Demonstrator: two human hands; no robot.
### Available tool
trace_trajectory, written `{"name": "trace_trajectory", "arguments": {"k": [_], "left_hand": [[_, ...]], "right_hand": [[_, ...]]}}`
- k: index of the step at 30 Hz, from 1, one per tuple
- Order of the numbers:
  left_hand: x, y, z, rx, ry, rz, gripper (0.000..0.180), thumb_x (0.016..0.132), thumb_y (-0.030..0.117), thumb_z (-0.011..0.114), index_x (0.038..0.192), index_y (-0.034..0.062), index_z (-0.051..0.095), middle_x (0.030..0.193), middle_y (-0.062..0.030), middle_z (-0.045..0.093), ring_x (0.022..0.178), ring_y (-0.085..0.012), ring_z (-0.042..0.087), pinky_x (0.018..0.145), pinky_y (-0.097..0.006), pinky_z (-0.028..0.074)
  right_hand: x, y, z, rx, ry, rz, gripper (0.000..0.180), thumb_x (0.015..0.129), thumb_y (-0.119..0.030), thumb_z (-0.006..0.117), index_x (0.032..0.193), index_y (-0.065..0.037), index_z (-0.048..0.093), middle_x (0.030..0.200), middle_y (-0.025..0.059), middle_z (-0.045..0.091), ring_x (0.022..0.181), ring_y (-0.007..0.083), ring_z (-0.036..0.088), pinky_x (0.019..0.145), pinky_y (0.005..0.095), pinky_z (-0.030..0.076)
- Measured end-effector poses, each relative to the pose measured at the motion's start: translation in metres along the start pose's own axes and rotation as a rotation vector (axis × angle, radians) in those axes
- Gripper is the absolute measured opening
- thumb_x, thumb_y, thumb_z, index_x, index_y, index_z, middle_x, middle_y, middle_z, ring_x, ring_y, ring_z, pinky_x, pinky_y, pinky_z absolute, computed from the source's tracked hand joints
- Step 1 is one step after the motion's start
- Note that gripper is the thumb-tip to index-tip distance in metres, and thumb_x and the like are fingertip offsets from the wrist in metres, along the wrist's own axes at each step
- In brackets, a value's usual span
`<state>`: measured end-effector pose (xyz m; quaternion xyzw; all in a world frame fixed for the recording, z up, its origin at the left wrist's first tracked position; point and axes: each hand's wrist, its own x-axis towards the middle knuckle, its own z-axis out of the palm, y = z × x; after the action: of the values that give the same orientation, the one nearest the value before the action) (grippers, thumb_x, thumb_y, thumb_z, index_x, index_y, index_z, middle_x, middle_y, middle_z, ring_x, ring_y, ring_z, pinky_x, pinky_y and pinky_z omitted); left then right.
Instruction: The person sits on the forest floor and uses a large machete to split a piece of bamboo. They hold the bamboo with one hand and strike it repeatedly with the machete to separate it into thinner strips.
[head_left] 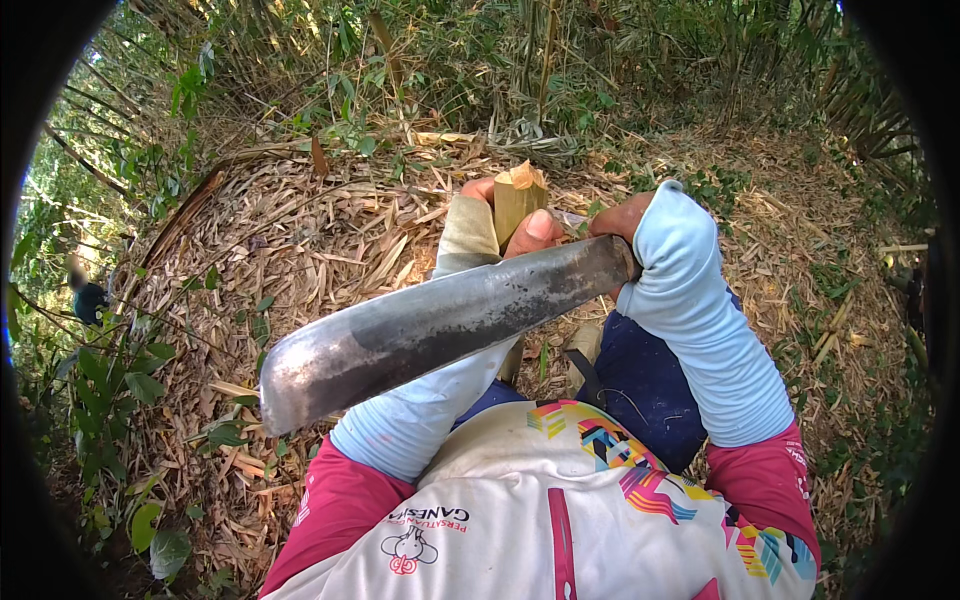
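My left hand [536, 230] is closed around a short greenish-tan wooden piece [514, 205], thumb on its near side. That piece stands nearly upright, and its top end [524, 175] is roughly cut and paler. I cannot tell whether it is bamboo. In my right hand [618, 222] is a machete, its handle hidden by the fist and sleeve. The broad, dark, worn machete blade [450, 325] slants down to the left, in front of my left forearm and nearer to me than the wooden piece. Light blue sleeves cover both forearms.
Dry leaves and husks [300, 225] carpet the ground. Dense bamboo and green undergrowth [460, 60] rise at the back, with leafy plants [130, 380] at the left. A person [88, 295] in dark clothing is at the far left. My legs [645, 385] are bent below my hands.
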<state>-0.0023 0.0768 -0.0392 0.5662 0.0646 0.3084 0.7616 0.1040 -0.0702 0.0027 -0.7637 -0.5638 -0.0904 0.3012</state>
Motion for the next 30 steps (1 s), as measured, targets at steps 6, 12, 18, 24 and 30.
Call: {"name": "trace_trajectory", "arguments": {"k": [6,12,18,24,30], "left_hand": [[-0.003,0.005,0.006,0.038,0.025,0.035,0.037,0.09,0.034,0.065,0.102,0.0033,0.049,0.083,-0.0057,0.06,0.069,-0.0099,0.058,0.058,-0.022,0.048],[-0.005,0.008,0.008,-0.036,0.011,-0.02,0.037,0.09,0.032,0.065,0.107,0.0023,0.05,0.086,-0.0083,0.06,0.073,-0.0133,0.06,0.062,-0.025,0.051],[-0.001,0.005,-0.007,-0.296,-0.099,-0.17,0.046,0.093,0.035,0.058,0.125,0.0032,0.046,0.094,-0.0098,0.06,0.079,-0.0142,0.061,0.068,-0.027,0.054],[0.001,0.008,-0.012,-0.282,-0.116,-0.216,0.049,0.094,0.04,0.054,0.126,0.0033,0.05,0.096,-0.0069,0.06,0.081,-0.0125,0.06,0.072,-0.026,0.054],[0.001,0.008,-0.01,-0.264,-0.091,-0.229,0.05,0.094,0.04,0.054,0.126,0.0015,0.051,0.095,-0.0062,0.061,0.081,-0.0115,0.06,0.073,-0.025,0.053]], "right_hand": [[-0.003,0.003,0.003,0.028,0.0,0.019,0.048,0.047,-0.009,0.082,0.094,-0.01,0.07,0.083,0.0102,0.068,0.081,0.0283,0.065,0.077,0.0333,0.049],[-0.001,0.0,0.0,0.02,-0.02,0.016,0.048,0.047,-0.008,0.082,0.093,-0.01,0.07,0.084,0.0106,0.068,0.081,0.0279,0.065,0.076,0.0334,0.05],[-0.002,0.001,0.0,0.006,-0.021,0.016,0.048,0.048,-0.009,0.083,0.094,-0.01,0.07,0.085,0.0105,0.068,0.082,0.0277,0.065,0.076,0.0331,0.05],[0.0,-0.001,-0.001,-0.003,-0.068,0.049,0.046,0.052,-0.01,0.082,0.096,-0.011,0.069,0.085,0.0105,0.068,0.082,0.0277,0.065,0.075,0.0333,0.05],[0.003,-0.003,-0.004,0.023,-0.133,0.079,0.044,0.053,-0.01,0.081,0.095,-0.011,0.069,0.085,0.0103,0.068,0.083,0.028,0.065,0.074,0.0339,0.05]]}}
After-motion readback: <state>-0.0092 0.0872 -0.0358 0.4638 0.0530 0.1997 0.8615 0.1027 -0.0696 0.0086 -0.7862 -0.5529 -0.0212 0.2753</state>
